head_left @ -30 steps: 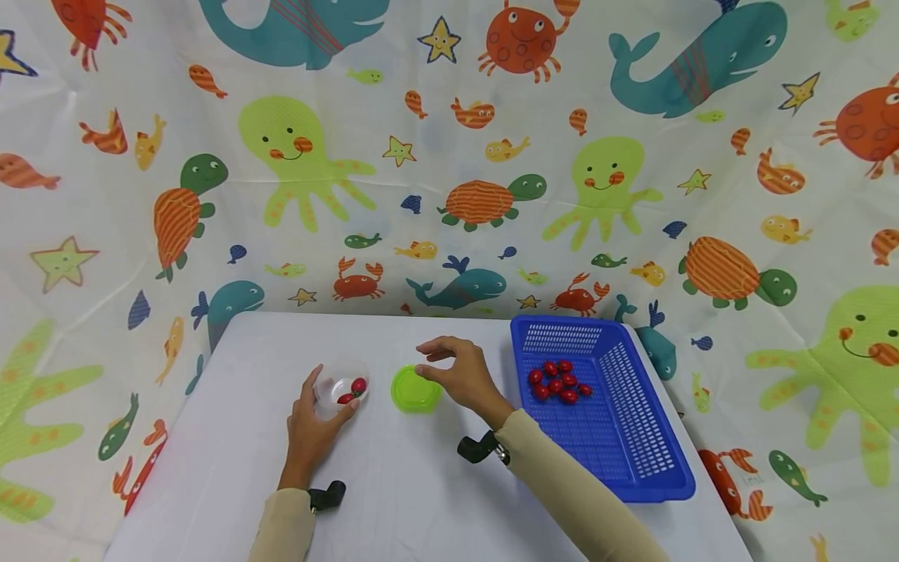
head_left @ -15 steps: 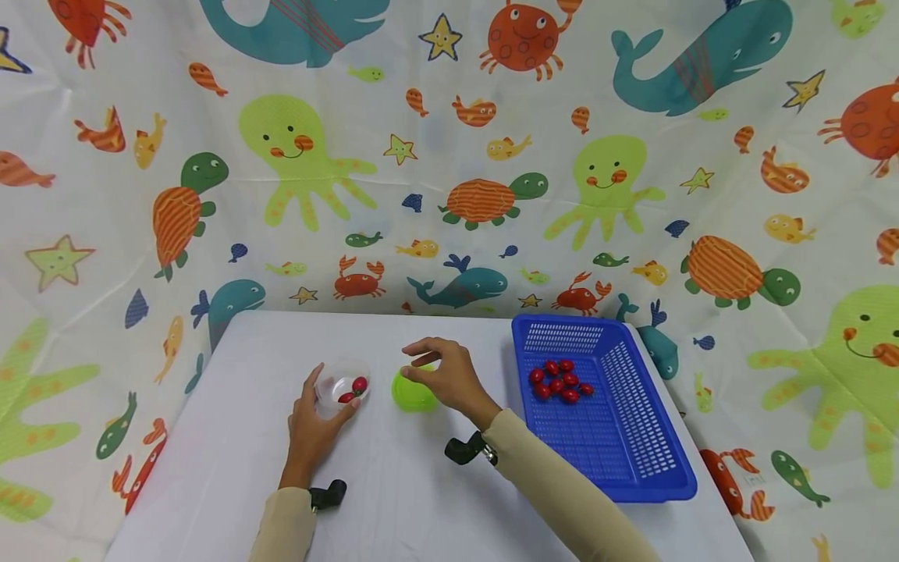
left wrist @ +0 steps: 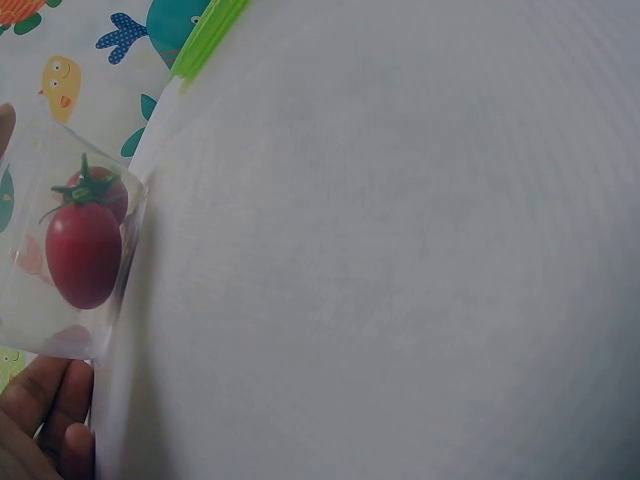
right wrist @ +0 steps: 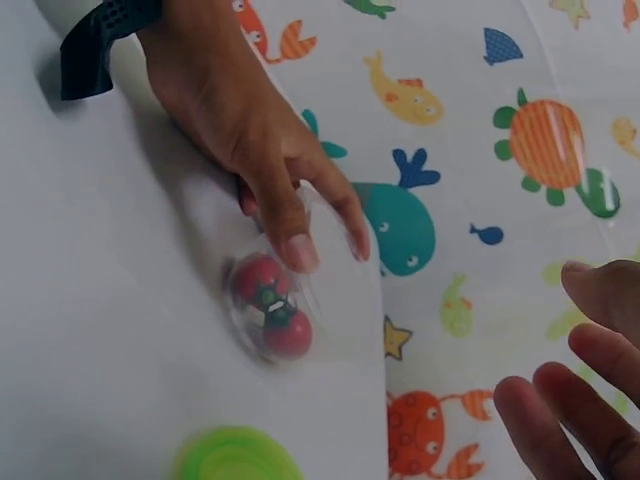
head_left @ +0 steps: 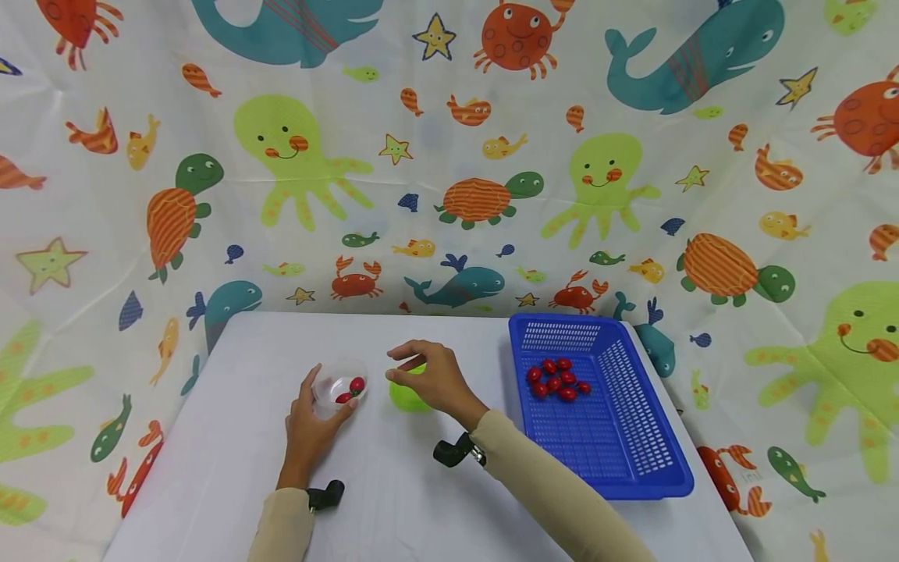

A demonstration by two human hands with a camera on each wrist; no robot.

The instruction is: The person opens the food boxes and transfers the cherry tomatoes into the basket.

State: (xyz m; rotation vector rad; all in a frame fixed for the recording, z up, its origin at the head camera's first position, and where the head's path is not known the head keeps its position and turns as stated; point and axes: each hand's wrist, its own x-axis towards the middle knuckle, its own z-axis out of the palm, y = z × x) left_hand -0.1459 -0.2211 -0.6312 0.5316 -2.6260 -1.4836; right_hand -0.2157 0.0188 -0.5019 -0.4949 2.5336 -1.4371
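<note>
My left hand (head_left: 309, 437) grips a small clear plastic cup (head_left: 327, 389), with thumb and fingers on opposite sides. Inside the cup lie two red cherry tomatoes (left wrist: 84, 256) with green stalks, seen through its wall in the left wrist view. My right hand (head_left: 441, 384) hovers above a bright green lid (head_left: 407, 399) and partly hides it. Its thumb and fingers are apart, and nothing shows between them. From the right wrist view, the lid (right wrist: 235, 460) lies on the table beside the cup.
To the right stands a blue plastic basket (head_left: 618, 460) with several cherry tomatoes (head_left: 553, 383) in its back left part. A white table (head_left: 400, 507) lies under everything. Behind it hangs a curtain (head_left: 449, 140) printed with sea animals.
My right hand has moved left over the green lid, towards the cup. The left hand and the cup have stayed in place.
</note>
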